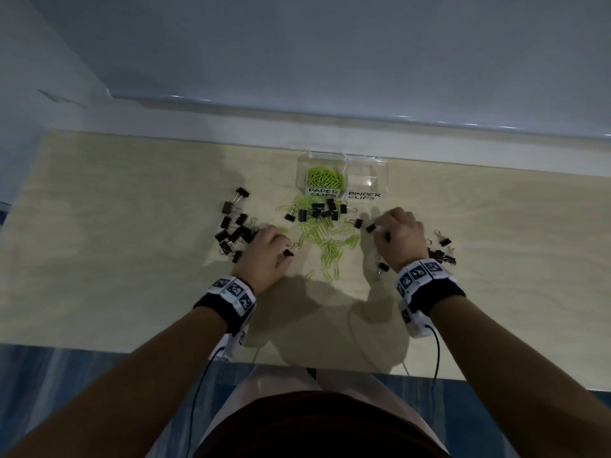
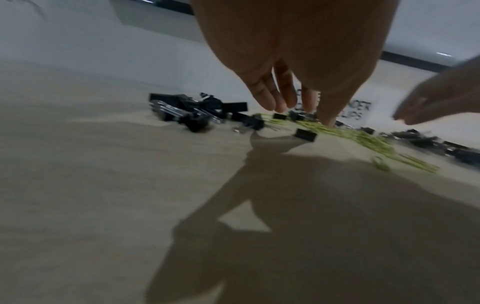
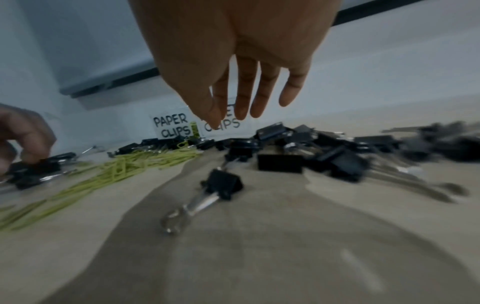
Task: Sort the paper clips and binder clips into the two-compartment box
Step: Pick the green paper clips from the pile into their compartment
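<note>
**Both hands low over the scattered clips**

Head view: the clear two-compartment box (image 1: 342, 173) sits at the far edge of the tabletop (image 1: 115, 259), against the wall. Its left compartment, labelled PAPER CLIPS, holds a heap of green paper clips (image 1: 325, 177); the right one, labelled BINDER CLIPS, looks bare. More green paper clips (image 1: 330, 242) lie strewn just in front of the box, with black binder clips (image 1: 317, 209) on top of them nearest the box and further groups to the left (image 1: 233, 233) and right (image 1: 441, 254). The left hand (image 1: 266, 256) rests knuckles-up beside the left group; a binder clip (image 1: 288, 252) lies at its fingertips, though whether the fingers pinch it cannot be told. The right hand (image 1: 398, 236) hangs over the right side of the spread, another binder clip (image 1: 371, 228) at its fingers.

Left wrist view: the left hand (image 2: 293, 51) shows fingers (image 2: 270, 94) pointing down, loosely apart, holding nothing visible, above blurred clips.

Right wrist view: the right hand (image 3: 233, 51) has straight, slightly spread fingers (image 3: 244, 96) hanging above a pile of binder clips (image 3: 311, 152), touching none. One binder clip (image 3: 223, 185) lies alone nearer the camera.
</note>
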The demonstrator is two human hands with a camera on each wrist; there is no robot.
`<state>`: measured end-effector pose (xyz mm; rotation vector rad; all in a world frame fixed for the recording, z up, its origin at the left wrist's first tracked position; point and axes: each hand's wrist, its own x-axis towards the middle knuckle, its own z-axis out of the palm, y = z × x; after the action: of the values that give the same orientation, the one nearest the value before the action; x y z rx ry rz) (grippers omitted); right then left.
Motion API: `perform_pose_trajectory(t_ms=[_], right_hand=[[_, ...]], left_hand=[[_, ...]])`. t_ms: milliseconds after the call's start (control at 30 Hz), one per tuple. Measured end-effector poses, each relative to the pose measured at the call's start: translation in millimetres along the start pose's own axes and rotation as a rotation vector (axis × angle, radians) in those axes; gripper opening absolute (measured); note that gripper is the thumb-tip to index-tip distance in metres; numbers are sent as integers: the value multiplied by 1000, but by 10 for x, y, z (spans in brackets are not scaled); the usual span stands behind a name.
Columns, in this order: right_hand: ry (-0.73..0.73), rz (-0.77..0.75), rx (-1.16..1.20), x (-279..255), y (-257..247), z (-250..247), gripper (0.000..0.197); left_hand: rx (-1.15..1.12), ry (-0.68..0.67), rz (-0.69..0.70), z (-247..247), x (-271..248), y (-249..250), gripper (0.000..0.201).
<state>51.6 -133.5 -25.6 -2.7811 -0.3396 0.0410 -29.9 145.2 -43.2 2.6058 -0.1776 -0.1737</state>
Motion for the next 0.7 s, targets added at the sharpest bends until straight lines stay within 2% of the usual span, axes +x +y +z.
perform_pose_trajectory(t_ms=[100,167,233,300,367,433,500,600,700], right_hand=[[-155,-66,-69,122,-179,70,22],[-257,-41,-112,185,-244,94,27],[-289,-24,-103,231,-268,87,26],[-258,-19,-72,252,-252,64,23],[-178,17,-73,233,-181,33,19],[-83,90,-106,165,-70,4,17],[-28,154,-153,82,4,-14,17],[-25,119,-127,55,-81,8,17],[-114,-47,-10,139,-341,72,21]], left_hand=[[-3,-87,-59,106,43,113,27],[-24,-82,-83,109,68,136,24],[-63,-62,-78,70,68,136,21],[-92,-3,-96,-16,57,102,20],[-72,116,-154,-141,57,-6,18],[24,222,-232,-278,65,-152,17],[158,261,-292,-372,86,-262,17],[184,207,-251,-412,227,-233,23],[72,13,-126,-334,457,-53,31]])
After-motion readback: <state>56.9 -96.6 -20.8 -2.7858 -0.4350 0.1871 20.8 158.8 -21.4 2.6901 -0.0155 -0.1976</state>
